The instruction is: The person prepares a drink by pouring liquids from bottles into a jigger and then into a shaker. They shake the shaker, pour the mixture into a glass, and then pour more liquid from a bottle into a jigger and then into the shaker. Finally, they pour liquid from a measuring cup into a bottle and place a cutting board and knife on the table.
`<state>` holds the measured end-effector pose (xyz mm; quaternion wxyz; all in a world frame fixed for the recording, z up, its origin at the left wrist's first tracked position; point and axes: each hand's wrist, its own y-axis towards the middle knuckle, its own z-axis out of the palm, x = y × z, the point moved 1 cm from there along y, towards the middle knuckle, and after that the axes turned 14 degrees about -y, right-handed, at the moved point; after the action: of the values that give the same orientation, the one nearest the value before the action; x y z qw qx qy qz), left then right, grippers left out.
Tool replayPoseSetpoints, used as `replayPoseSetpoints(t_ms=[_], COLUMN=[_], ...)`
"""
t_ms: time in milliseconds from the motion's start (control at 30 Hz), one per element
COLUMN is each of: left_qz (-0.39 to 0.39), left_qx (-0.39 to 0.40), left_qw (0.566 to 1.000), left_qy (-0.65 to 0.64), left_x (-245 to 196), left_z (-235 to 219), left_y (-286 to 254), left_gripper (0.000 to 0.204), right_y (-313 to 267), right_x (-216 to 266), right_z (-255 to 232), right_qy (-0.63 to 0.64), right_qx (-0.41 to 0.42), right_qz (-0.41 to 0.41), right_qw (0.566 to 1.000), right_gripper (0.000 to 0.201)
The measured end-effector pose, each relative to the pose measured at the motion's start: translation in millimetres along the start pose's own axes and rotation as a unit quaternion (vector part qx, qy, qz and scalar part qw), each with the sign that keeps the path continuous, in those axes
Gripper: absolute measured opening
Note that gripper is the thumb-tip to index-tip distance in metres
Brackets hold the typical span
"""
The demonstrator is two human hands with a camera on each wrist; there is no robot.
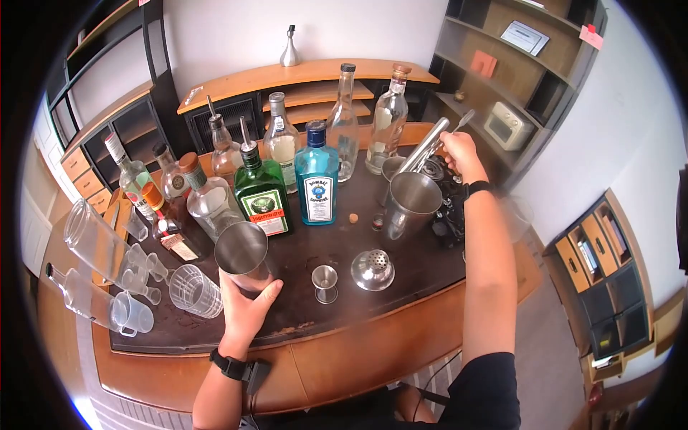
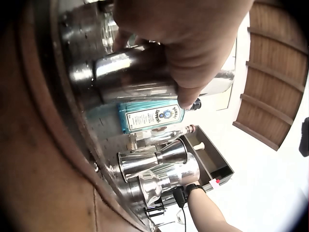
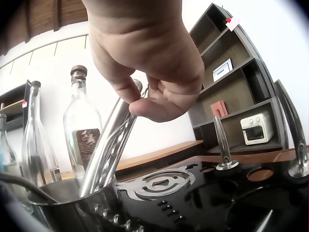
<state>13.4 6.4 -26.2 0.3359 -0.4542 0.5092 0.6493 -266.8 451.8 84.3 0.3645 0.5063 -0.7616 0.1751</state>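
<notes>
My left hand (image 1: 245, 307) grips a steel shaker tin (image 1: 242, 251) low on its side, its mouth turned up, near the table's front. In the left wrist view the fingers wrap round the tin (image 2: 135, 75). At the back right my right hand (image 1: 460, 154) pinches a bar spoon (image 1: 467, 117) near its upper end. Its twisted shaft (image 3: 124, 137) leans in a steel cup (image 3: 72, 205), beside a thick smooth metal rod (image 3: 104, 145). A larger steel tin (image 1: 414, 204) stands just before that cup. A small metal jigger (image 1: 325, 282) and a perforated shaker top (image 1: 373, 271) lie between the hands.
Bottles line the back, among them a blue one (image 1: 317, 175) and a green one (image 1: 261, 190). Left of the left hand are a cut-glass tumbler (image 1: 195, 290) and a plastic measuring jug (image 1: 132, 314). A black rack (image 1: 450, 211) with metal tools stands at the right.
</notes>
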Motion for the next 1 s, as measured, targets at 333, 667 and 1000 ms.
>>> replayPoseSetpoints(t_ms=[333,667,1000], left_qz=[0.006,0.009,0.01], left_qx=[0.009,0.016,0.02], left_qw=[1.0,1.0,1.0], left_qy=[0.005,-0.016,-0.013], left_x=[4,2,1], left_z=[-1,1,0], left_y=[0,-1,0], left_gripper=[0.086,0.086,0.085], right_y=[12,-25,-25], right_x=[-5,13,7], right_z=[1,-4,1], right_qy=[-0.101,-0.203,-0.179], right_qx=[-0.056,-0.245,-0.101], right_qz=[0.032,-0.002,0.051], right_qw=[0.993,0.948,0.977], right_gripper=[0.04,0.04,0.043])
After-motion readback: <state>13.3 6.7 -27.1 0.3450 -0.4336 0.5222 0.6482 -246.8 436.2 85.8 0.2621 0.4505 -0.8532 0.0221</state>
